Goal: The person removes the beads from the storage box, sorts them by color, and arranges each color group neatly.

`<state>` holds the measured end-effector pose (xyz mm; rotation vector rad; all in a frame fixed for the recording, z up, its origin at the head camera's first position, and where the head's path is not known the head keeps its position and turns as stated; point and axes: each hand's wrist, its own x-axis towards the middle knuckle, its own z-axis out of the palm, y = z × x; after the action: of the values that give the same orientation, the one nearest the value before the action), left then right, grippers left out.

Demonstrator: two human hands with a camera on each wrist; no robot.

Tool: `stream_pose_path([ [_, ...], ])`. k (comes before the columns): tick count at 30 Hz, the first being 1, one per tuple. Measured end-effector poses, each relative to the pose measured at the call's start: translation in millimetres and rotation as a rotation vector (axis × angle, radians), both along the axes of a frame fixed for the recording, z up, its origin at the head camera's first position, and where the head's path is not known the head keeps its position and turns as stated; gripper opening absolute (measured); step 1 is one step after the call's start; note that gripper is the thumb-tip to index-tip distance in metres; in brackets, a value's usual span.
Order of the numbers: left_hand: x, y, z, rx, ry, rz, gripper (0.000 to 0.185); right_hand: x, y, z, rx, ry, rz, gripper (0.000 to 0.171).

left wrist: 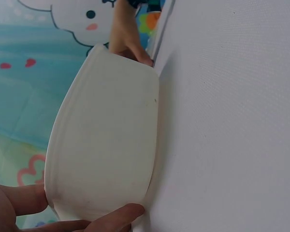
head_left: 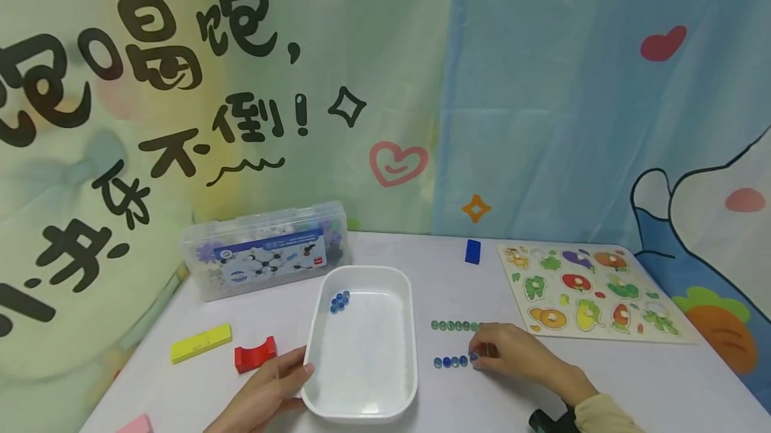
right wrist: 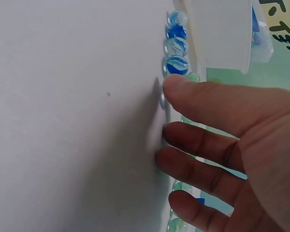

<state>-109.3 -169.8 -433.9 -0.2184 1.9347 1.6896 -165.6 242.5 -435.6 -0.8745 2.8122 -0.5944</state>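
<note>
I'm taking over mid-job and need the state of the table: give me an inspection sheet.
Surface: white table, no spills seen.
Job's things: white tub holding a few blue marbles; green row and blue row on the table.
Clutter: puzzle board, clear box, yellow block, red block, blue block.
Grippers: left hand holds the tub's corner; right hand fingertips at the blue row's end.
Cables: nothing seen.
Surroundings: cartoon backdrop.

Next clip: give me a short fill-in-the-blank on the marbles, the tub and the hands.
1. The left hand holds the white ____ at its near corner.
2. The right hand touches the end of the row of ____ marbles.
3. The marbles in the tub are ____.
Missing words: tub; blue; blue
</note>
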Motion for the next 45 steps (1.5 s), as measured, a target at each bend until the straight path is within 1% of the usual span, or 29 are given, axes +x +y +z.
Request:
stream_pose_path([
  [10,-0.1,1,0.5,0.000,0.014,-0.002,0.081,4.4,-3,-0.1,0.001,0.033,-0.014,0.013],
  [16,0.2,1,0.5,-0.004,0.000,0.002,0.082,3.5,-2,0.9,0.020,0.009,-0.031,0.017],
  [18,0.2,0,0.5,-0.005,0.000,0.001,0.083,2.5,-2,5.1,0.029,0.000,-0.051,0.018],
  [20,0.3,0,0.6,-0.006,0.001,-0.001,0.083,0.3,-3,11.1,0.028,0.014,-0.058,0.019],
  [22,0.3,0,0.8,-0.007,0.005,-0.003,0.083,-2.4,-6,19.7,0.023,0.041,-0.066,0.019],
  [26,0.1,1,0.9,-0.014,0.006,0.001,0.083,-10.8,-18,38.6,-0.004,0.118,-0.040,0.019],
  [28,-0.2,1,0.9,-0.018,0.003,0.003,0.083,-15.1,-29,47.8,-0.008,0.151,-0.023,0.019],
  [32,-0.4,1,0.0,-0.020,0.000,0.007,0.083,-25.1,-60,63.3,-0.007,0.201,0.041,0.018],
  [34,-0.4,0,-0.2,-0.019,0.000,0.007,0.083,-29.2,-80,69.8,-0.007,0.206,0.073,0.018],
  [37,-0.3,0,0.3,-0.015,-0.001,0.012,0.083,-35.9,-113,76.5,0.002,0.186,0.106,0.019],
  [40,-0.4,0,0.4,-0.013,0.001,0.015,0.081,-44.1,-145,78.3,0.028,0.161,0.141,0.020],
  [43,-0.4,2,-0.6,-0.020,0.010,0.021,0.080,-52.9,-173,75.6,0.050,0.139,0.188,0.021],
  [45,-0.4,2,-1.2,-0.025,0.016,0.026,0.080,-58.6,-189,72.3,0.069,0.120,0.199,0.022],
])
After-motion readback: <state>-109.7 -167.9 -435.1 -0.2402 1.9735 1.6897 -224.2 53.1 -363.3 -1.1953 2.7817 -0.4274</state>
